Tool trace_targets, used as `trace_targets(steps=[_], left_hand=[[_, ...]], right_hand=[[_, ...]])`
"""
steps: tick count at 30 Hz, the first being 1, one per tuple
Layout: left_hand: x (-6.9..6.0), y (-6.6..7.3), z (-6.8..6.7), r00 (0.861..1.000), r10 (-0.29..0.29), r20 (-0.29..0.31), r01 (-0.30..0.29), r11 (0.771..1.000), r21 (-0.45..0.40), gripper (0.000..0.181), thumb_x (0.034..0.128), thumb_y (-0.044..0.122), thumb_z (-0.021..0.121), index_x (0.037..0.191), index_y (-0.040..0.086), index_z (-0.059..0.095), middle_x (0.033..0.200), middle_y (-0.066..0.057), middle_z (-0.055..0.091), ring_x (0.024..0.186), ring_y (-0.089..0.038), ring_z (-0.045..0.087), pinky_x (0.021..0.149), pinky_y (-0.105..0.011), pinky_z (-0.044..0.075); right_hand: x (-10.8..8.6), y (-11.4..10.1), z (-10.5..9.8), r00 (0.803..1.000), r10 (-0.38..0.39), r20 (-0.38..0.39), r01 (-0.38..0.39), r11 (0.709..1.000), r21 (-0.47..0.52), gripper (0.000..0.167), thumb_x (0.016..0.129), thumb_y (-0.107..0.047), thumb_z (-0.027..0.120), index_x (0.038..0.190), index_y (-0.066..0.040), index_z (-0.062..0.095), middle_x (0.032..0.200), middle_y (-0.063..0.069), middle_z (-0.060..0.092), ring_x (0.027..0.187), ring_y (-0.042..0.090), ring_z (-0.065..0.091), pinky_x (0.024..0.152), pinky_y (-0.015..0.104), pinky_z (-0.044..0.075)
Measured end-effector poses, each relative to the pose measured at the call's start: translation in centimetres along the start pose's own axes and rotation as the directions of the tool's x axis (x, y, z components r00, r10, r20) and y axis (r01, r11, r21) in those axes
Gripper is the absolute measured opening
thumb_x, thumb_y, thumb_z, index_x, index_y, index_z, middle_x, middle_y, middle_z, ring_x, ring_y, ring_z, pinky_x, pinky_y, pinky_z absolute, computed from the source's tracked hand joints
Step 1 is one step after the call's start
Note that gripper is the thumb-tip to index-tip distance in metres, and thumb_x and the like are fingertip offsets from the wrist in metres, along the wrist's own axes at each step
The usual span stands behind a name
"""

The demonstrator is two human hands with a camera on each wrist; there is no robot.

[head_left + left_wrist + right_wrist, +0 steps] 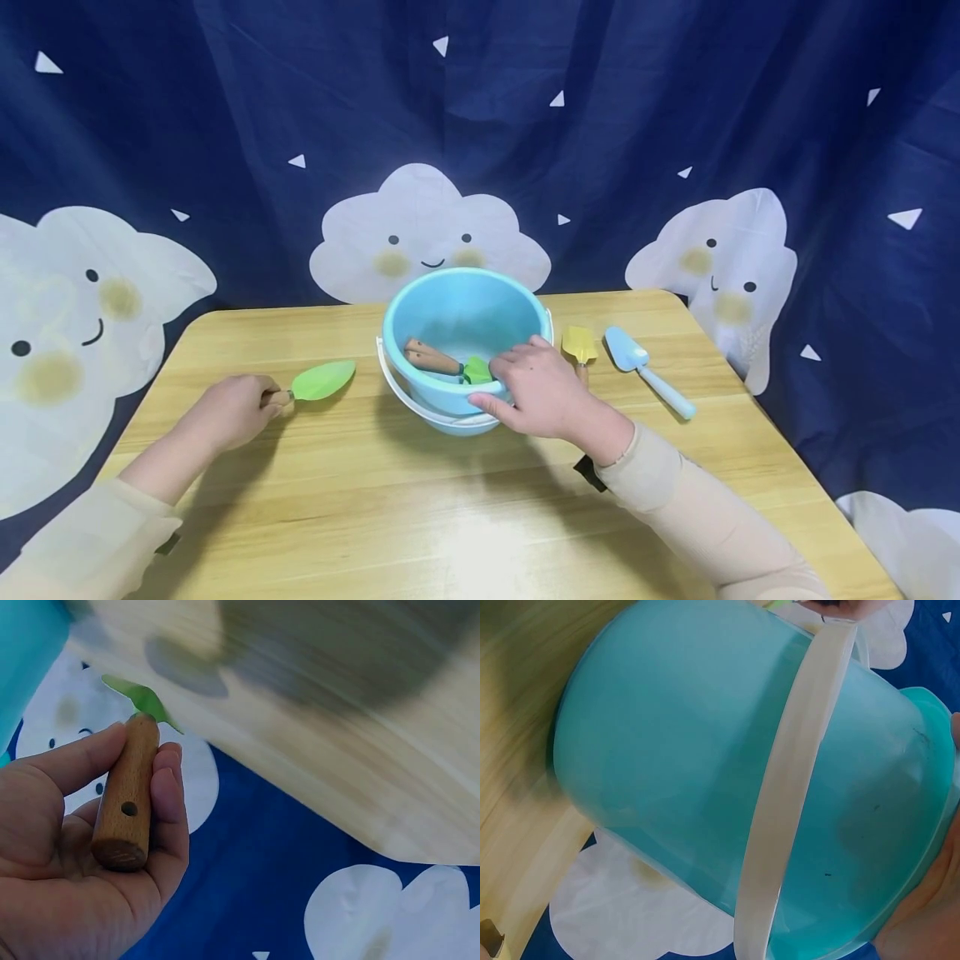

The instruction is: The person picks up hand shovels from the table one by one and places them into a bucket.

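Beige sleeves (pixel 708 510) overhang the desk (pixel 360 508); the right hand (pixel 542 392) grips a blue bucket (pixel 467 312) by its rim (pixel 467 272), the left hand (pixel 234 408) holds a green trowel (pixel 322 381).

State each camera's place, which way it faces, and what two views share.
Head: on the head, facing forward and down across the table; left hand, right hand and sleeves show.
Left wrist: on that wrist, facing the green trowel; only the left hand shows, gripping it.
Right wrist: on that wrist, facing the bucket; parts of both hands show at its edges.
Head and right wrist share the bucket.
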State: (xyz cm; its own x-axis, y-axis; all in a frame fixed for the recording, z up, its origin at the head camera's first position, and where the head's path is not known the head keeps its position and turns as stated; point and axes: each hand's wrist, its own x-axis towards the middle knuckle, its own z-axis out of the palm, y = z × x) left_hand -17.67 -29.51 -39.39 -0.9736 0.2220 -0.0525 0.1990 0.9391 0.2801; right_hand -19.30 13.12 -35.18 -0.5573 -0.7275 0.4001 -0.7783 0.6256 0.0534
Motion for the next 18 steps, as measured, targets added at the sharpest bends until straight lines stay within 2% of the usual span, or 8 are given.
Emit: trace_targets(steps=[7,13,18], left_hand=[[-0.3,1.3,-1.1,1.000,0.016,-0.018,-0.017,0.999,-0.031,0.021,0.0941,0.014,0.068,0.103,-0.005,0.069,0.076,0.001,0.060,0.066,-0.017,0.051,0.064,-0.039,0.044],[-0.3,2.2,-2.0,0.999,0.033,-0.032,-0.034,0.999,-0.041,0.026,0.0943,0.018,0.068,0.107,-0.005,0.069,0.084,-0.006,0.068,0.074,-0.023,0.061,0.070,-0.048,0.049],[-0.1,2.9,-3.0,0.997,0.047,-0.053,-0.049,0.998,-0.032,0.025,0.0936,0.017,0.069,0.107,-0.004,0.070,0.086,-0.005,0.069,0.077,-0.024,0.063,0.072,-0.051,0.049]], right_hand=[[0.0,0.0,0.0,1.000,0.001,0.001,-0.001,1.000,0.003,0.063,0.099,-0.069,0.022,0.068,-0.019,0.042,0.060,-0.009,0.036,0.057,0.014,0.037,0.063,0.032,0.028],[0.1,0.0,-0.2,1.000,0.001,0.000,-0.001,1.000,0.005,0.063,0.099,-0.070,0.020,0.068,-0.019,0.042,0.060,-0.009,0.036,0.056,0.013,0.037,0.063,0.033,0.028],[0.1,-0.1,-0.2,1.000,-0.002,-0.001,0.002,1.000,0.010,0.062,0.099,-0.069,0.024,0.068,-0.019,0.042,0.060,-0.009,0.036,0.057,0.013,0.037,0.063,0.033,0.028]])
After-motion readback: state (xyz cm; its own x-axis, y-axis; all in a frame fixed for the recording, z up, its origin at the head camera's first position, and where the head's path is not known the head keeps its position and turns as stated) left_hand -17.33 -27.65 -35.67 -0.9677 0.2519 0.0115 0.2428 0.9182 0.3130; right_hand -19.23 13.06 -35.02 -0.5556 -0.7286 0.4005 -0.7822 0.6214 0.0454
